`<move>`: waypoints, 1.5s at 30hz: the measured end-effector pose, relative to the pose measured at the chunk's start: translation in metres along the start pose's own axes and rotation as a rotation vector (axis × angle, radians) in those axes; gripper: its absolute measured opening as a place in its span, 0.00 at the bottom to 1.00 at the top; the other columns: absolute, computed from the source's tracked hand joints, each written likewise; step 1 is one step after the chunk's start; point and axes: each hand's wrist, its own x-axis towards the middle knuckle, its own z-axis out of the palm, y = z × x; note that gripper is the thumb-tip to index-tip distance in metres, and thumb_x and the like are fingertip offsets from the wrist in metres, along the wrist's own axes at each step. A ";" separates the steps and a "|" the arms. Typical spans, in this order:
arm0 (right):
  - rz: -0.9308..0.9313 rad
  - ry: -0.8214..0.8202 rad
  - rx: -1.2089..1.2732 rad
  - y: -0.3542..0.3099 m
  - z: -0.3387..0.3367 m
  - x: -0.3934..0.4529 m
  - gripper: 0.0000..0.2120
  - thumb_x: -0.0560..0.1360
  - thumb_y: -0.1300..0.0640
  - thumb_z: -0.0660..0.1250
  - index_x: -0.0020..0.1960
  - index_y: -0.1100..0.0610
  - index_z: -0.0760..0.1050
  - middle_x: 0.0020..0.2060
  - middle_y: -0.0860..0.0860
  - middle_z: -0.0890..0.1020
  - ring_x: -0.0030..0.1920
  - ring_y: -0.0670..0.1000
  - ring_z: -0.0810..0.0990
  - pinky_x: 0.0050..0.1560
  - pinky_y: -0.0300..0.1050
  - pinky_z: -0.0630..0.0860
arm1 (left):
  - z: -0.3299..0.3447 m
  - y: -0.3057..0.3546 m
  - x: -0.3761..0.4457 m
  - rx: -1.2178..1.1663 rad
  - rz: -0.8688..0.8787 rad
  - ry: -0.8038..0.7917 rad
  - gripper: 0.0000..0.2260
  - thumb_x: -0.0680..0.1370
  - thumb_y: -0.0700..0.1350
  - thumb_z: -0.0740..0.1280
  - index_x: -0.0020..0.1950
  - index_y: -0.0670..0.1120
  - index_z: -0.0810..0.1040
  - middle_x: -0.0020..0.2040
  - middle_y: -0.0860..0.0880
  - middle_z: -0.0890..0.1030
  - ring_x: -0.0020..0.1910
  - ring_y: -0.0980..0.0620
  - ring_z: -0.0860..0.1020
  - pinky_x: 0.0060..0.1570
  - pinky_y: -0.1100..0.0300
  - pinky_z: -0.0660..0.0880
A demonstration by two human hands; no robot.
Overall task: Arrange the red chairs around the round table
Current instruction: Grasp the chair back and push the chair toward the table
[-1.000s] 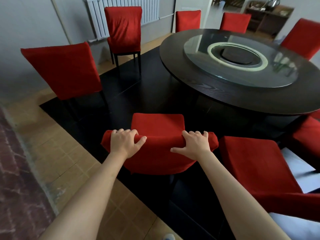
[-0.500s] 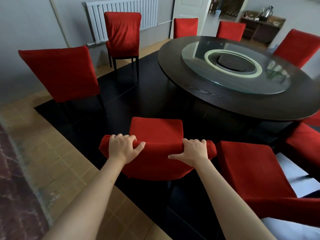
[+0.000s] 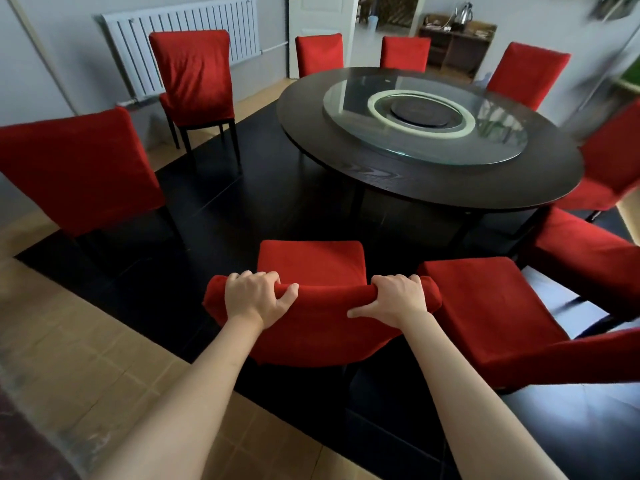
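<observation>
I see the round counter (image 3: 433, 188) ahead and to the right, dark wood with a glass turntable (image 3: 426, 123) on its middle. A black floor panel (image 3: 263, 188) lies under it, with tan tiles (image 3: 69, 341) at the near left. Between the chair I hold and the counter there is only bare black floor. Just to its right a second chair (image 3: 485, 306) stands very close, its seat nearly touching the back I grip. To the left, 1 chair (image 3: 76, 168) stands well apart from the counter with its back toward me, and another (image 3: 194, 74) stands by the white radiator (image 3: 180, 39). 3 more chair backs show behind the counter and 2 at the right edge.

The held chair (image 3: 311, 261) is low and centre, facing the counter, covered in red cloth that bunches along its top. My left hand (image 3: 256, 296) grips the left of the backrest top, fingers curled over it, thumb toward me. My right hand (image 3: 394, 299) grips the right part likewise.
</observation>
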 end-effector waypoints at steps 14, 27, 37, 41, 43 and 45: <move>0.049 -0.010 -0.008 0.012 -0.002 0.041 0.35 0.56 0.19 0.61 0.42 0.50 0.71 0.36 0.44 0.76 0.42 0.49 0.74 0.54 0.49 0.65 | 0.014 0.005 0.048 0.049 0.079 -0.038 0.27 0.76 0.66 0.50 0.44 0.50 0.81 0.35 0.52 0.80 0.37 0.51 0.77 0.41 0.56 0.64; 0.070 -0.032 0.022 0.025 -0.010 0.078 0.35 0.57 0.20 0.63 0.44 0.49 0.72 0.39 0.44 0.76 0.49 0.50 0.76 0.59 0.50 0.65 | 0.017 0.012 0.093 0.051 0.078 -0.116 0.33 0.72 0.68 0.40 0.37 0.50 0.77 0.32 0.53 0.77 0.33 0.52 0.75 0.36 0.57 0.65; 0.170 -0.042 0.038 0.004 -0.005 0.057 0.37 0.59 0.22 0.65 0.52 0.51 0.74 0.46 0.48 0.79 0.55 0.52 0.75 0.67 0.55 0.61 | 0.017 -0.003 0.085 -0.007 0.168 -0.078 0.34 0.70 0.69 0.39 0.36 0.49 0.77 0.31 0.53 0.76 0.32 0.52 0.75 0.36 0.57 0.64; 0.234 -0.028 0.036 -0.011 -0.001 0.038 0.37 0.59 0.22 0.64 0.51 0.51 0.74 0.46 0.48 0.79 0.54 0.52 0.76 0.66 0.55 0.62 | 0.014 -0.012 0.084 -0.024 0.230 -0.088 0.32 0.70 0.69 0.39 0.34 0.49 0.75 0.30 0.53 0.75 0.31 0.52 0.74 0.35 0.58 0.64; 0.272 -0.026 0.037 -0.021 -0.001 0.029 0.37 0.59 0.22 0.64 0.51 0.52 0.73 0.46 0.48 0.79 0.54 0.52 0.76 0.66 0.54 0.62 | 0.014 -0.019 0.083 -0.032 0.269 -0.081 0.31 0.70 0.69 0.40 0.33 0.50 0.73 0.29 0.53 0.75 0.31 0.52 0.74 0.36 0.58 0.64; 0.311 -0.018 0.042 -0.030 0.001 0.019 0.37 0.59 0.22 0.65 0.52 0.52 0.74 0.47 0.48 0.80 0.55 0.52 0.76 0.66 0.55 0.62 | 0.014 -0.025 0.083 -0.041 0.303 -0.072 0.30 0.70 0.69 0.40 0.32 0.50 0.72 0.29 0.53 0.74 0.31 0.52 0.73 0.36 0.58 0.63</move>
